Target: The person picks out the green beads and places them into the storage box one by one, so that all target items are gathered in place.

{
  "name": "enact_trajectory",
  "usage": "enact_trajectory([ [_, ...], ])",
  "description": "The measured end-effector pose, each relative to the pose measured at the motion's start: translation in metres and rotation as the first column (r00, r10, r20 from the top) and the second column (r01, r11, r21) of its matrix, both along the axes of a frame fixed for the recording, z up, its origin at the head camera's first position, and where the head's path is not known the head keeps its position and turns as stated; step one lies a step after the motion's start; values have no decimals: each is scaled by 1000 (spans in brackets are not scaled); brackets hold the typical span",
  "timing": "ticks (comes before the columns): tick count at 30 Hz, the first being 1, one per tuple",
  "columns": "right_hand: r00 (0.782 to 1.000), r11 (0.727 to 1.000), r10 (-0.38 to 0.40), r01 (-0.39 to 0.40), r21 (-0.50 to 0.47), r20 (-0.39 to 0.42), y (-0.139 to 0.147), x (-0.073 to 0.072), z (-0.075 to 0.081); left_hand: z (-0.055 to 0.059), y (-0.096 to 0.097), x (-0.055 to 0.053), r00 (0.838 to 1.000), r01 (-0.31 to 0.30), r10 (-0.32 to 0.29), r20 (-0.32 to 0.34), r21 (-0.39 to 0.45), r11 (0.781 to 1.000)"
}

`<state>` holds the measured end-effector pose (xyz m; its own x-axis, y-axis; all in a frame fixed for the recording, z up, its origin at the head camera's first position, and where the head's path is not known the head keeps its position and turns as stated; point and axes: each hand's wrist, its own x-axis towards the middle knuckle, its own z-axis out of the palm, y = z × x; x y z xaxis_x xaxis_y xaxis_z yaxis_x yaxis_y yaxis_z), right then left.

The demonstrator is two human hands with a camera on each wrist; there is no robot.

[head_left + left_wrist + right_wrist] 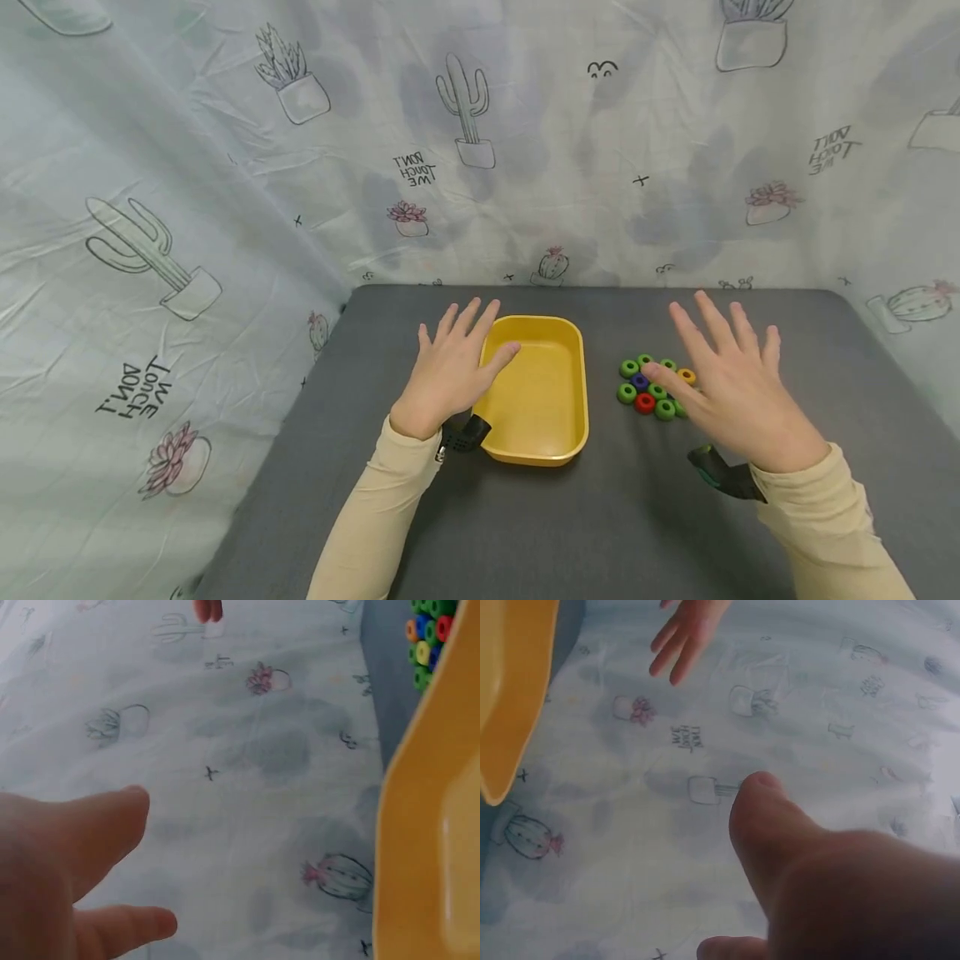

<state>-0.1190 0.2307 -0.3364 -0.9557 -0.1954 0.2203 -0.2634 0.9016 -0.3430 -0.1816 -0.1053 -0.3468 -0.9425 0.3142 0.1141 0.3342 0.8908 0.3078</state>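
Observation:
A yellow rectangular tray (534,400) with rounded corners lies on the dark grey table, and nothing shows inside it. Over its left side hovers my left hand (450,371), fingers spread and holding nothing. To the tray's right is a cluster of small ring-shaped beads (657,392), mostly green with some red, blue and orange ones. My right hand (738,387) is spread above the right part of that cluster and hides some beads. In the left wrist view the same beads (430,634) also include yellow. The tray's wall (525,712) appears at the left of the right wrist view.
The grey table (570,533) extends around the tray and beads. A pale curtain (525,167) printed with cacti hangs behind the table's back edge and along the sides. Each wrist wears a black camera, such as the one (467,433) on the left.

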Motion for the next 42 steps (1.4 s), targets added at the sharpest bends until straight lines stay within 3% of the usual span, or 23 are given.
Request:
enact_trajectory([
  [5, 999, 999, 34, -33, 27, -31, 7, 0, -11, -14, -9, -8, 1000, 16, -15, -17, 58, 998],
  [12, 993, 995, 70, -63, 71, -99, 18, -3, -31, -38, -20, -14, 1000, 2, -6, 21, 199, 980],
  [20, 978, 992, 103, -88, 88, -183, 28, -5, -56, -71, -31, -3, 999, -22, 5, 52, 333, 943],
  [27, 977, 993, 100, -86, 79, -191, 39, -7, -73, -95, -35, 2, 996, -66, 35, 84, 396, 916],
  [34, 980, 994, 93, -82, 67, -176, 52, -14, -92, -107, -34, 5, 993, -62, 4, 118, 492, 868],
  [42, 990, 998, 62, -62, 11, -124, 67, -19, -114, -116, -35, 8, 986, -68, -27, 164, 545, 836],
])
